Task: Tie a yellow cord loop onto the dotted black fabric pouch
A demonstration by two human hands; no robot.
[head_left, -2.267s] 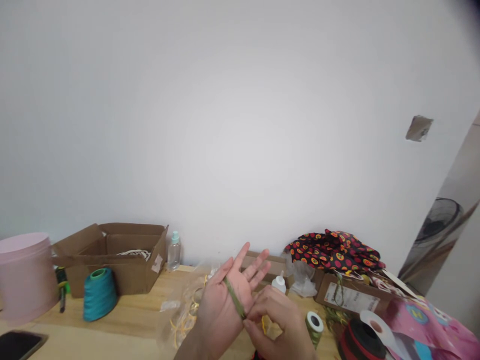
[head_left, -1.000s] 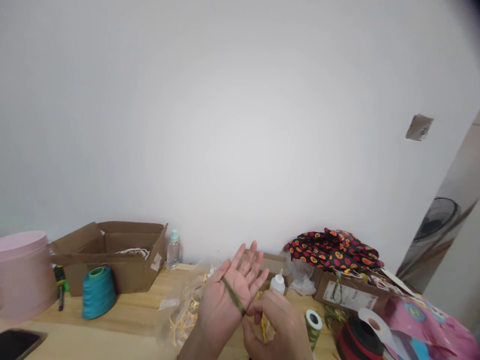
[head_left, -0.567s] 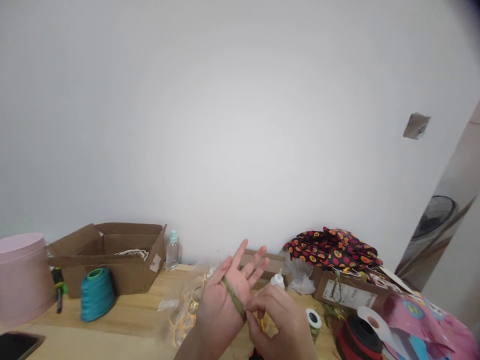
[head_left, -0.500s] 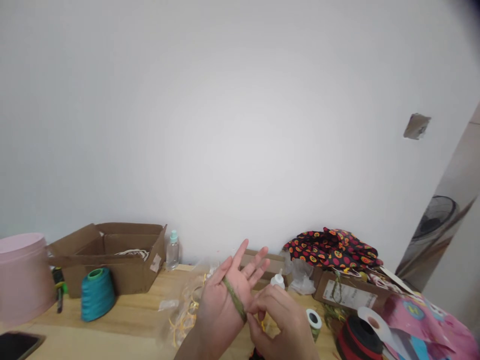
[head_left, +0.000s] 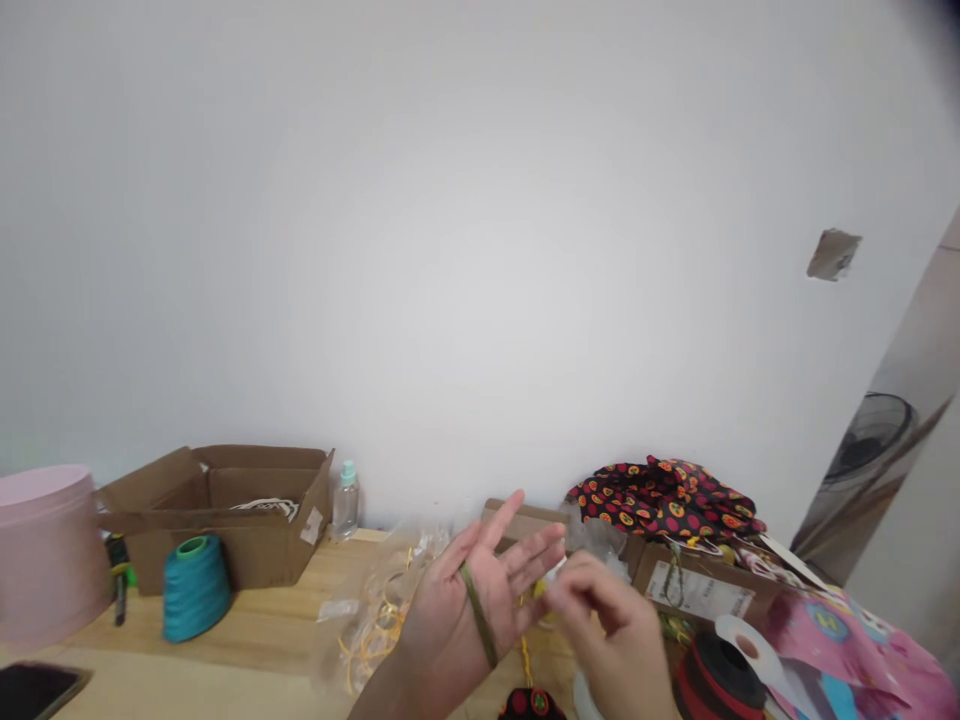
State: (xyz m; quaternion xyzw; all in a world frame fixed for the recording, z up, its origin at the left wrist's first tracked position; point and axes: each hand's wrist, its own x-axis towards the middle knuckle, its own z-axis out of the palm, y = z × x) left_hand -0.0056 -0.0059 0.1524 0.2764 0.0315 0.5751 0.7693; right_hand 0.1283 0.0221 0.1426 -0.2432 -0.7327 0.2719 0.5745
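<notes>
My left hand (head_left: 472,600) is held palm up with its fingers spread. A band of olive-green cord (head_left: 478,615) lies across the palm, passing between thumb and forefinger and over the palm's lower edge. Just to its right, my right hand (head_left: 611,630) is closed in a pinch near the left fingertips. It is slightly blurred, and what its fingers hold cannot be made out. Below and between the hands, a yellow cord (head_left: 526,662) runs down to a black patterned fabric piece (head_left: 531,704) at the bottom edge.
Left stand a pink tub (head_left: 51,560), a cardboard box (head_left: 225,560), a teal thread cone (head_left: 195,590) and a small bottle (head_left: 346,505). A plastic bag of yellow rings (head_left: 375,620) lies mid-table. Patterned cloth (head_left: 667,500) and a black-and-red spool (head_left: 720,678) are on the right.
My right hand has moved right, away from the left palm. My left hand has shifted slightly right and down, its fingers tilting right. The black patterned piece shows more now.
</notes>
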